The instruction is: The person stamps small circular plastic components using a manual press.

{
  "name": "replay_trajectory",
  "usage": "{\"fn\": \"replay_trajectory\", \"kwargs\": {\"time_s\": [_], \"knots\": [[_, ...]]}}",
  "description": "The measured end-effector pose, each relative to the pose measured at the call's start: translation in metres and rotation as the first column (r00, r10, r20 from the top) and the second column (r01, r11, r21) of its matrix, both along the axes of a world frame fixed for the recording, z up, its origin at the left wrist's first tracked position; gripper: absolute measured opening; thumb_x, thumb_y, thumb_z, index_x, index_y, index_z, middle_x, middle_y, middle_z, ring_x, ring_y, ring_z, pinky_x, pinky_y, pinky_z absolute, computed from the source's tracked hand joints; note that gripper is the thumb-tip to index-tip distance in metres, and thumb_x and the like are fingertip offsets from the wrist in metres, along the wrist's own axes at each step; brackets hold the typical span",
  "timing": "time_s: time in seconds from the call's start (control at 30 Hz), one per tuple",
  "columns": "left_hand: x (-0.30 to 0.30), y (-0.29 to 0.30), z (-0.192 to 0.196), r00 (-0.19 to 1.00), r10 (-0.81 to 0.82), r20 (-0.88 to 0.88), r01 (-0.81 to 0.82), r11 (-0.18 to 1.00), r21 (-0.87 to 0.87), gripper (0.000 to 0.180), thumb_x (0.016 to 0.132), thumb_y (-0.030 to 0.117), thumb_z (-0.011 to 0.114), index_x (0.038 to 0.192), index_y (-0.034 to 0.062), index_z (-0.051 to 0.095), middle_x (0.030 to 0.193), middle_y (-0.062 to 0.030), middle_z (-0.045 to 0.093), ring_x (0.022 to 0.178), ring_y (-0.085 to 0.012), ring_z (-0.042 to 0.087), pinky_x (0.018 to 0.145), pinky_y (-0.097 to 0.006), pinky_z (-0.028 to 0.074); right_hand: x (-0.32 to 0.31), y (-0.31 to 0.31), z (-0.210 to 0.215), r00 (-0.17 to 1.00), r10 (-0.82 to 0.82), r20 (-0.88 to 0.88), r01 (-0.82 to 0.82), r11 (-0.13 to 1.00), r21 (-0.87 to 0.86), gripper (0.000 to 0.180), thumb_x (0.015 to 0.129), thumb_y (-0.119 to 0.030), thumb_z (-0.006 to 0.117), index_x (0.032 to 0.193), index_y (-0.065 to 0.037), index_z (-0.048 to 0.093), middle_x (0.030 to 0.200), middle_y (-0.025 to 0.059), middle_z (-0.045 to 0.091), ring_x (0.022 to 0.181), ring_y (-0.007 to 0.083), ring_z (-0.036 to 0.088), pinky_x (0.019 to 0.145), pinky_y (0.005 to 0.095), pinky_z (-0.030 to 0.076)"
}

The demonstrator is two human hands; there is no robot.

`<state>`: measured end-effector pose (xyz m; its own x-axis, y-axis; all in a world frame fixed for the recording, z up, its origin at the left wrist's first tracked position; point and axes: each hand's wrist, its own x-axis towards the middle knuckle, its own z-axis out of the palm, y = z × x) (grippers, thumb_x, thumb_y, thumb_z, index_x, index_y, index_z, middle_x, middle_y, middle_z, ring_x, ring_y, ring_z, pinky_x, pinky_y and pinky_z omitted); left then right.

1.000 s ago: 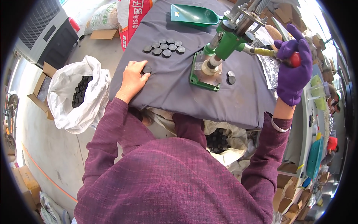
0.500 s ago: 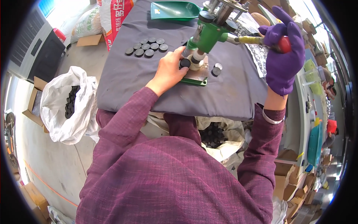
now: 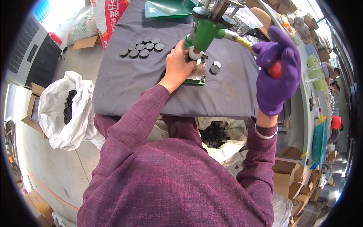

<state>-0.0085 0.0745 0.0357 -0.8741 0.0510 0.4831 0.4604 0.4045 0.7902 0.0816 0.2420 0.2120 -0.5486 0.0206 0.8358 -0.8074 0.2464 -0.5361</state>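
A green hand press stands on the cloth-covered table, with a white plunger tip above its metal base. My bare left hand curls at the left of the plunger, thumb close under the tip. Whatever lies between its fingers is mostly hidden; only a dark bit shows. In a purple glove, my right hand wraps the red knob of the press lever, index finger raised. Several round black caps lie in rows left of the press. Another black cap and a silvery disc sit to its right.
A green scoop tray lies at the table's far side. White sacks of black caps stand on the floor at left and below the table's front edge. Right of the table are a side bench and cardboard boxes.
My right hand has brought the lever knob lower and nearer. My left hand has shifted in toward the plunger, and the black cap seen at its fingertips is now hidden.
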Motion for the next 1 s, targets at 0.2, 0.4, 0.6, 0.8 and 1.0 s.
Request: {"fn": "replay_trajectory", "kwargs": {"time_s": [0.2,0.4,0.6,0.8,1.0], "knots": [[0.001,-0.008,-0.001,0.999,-0.038,-0.020,0.041,0.986,0.163,0.074,0.067,0.007,0.074,0.134,-0.0001,0.043,0.109,-0.0166,0.068,0.097,-0.0301,0.066,0.085,-0.036,0.052,0.031,-0.001,-0.098,0.985,-0.067,-0.156,0.097,0.977,0.190,0.024,0.090,-0.009,0.042,0.101,0.003,0.060,0.061,0.0038,0.053,0.062,0.0166,0.054,0.089,0.0464,0.049],[-0.019,-0.083,-0.017,0.910,0.186,-0.371,-0.289,0.926,-0.244,0.032,0.070,0.005,0.064,0.102,0.0042,0.065,0.102,-0.0127,0.066,0.097,-0.0316,0.060,0.084,-0.042,0.049,0.035,-0.004,-0.085,0.997,-0.054,-0.047,0.063,0.976,0.210,0.027,0.076,0.002,0.049,0.097,0.000,0.066,0.066,0.0031,0.059,0.072,0.0185,0.058,0.093,0.0457,0.048],[-0.008,-0.116,-0.026,0.932,0.137,-0.336,-0.341,0.644,-0.684,0.019,0.075,0.011,0.067,0.093,0.0071,0.066,0.096,-0.0050,0.066,0.096,-0.0268,0.057,0.079,-0.040,0.045,0.037,-0.011,-0.025,0.984,-0.022,0.179,0.017,0.999,0.029,0.033,0.088,-0.007,0.041,0.109,0.007,0.063,0.065,0.0023,0.052,0.062,0.0121,0.050,0.083,0.0366,0.051],[0.006,-0.119,-0.028,0.961,0.086,-0.264,-0.213,0.840,-0.500,0.027,0.074,0.009,0.071,0.101,0.0069,0.067,0.098,-0.0064,0.066,0.096,-0.0280,0.057,0.081,-0.040,0.047,-0.023,0.015,0.030,0.979,0.183,0.090,-0.189,0.980,0.063,0.032,0.098,-0.009,0.037,0.111,0.008,0.061,0.076,0.0073,0.057,0.060,0.0115,0.053,0.074,0.0333,0.057],[-0.003,-0.116,-0.033,0.969,0.158,-0.191,-0.233,0.845,-0.481,0.028,0.072,0.011,0.075,0.098,0.0064,0.068,0.095,-0.0071,0.067,0.095,-0.0284,0.058,0.081,-0.039,0.049,-0.041,0.010,0.045,0.981,0.120,0.151,-0.113,0.992,-0.051,0.046,0.098,-0.023,0.038,0.124,0.012,0.053,0.068,0.0009,0.046,0.062,0.0138,0.045,0.081,0.0373,0.048]]}}
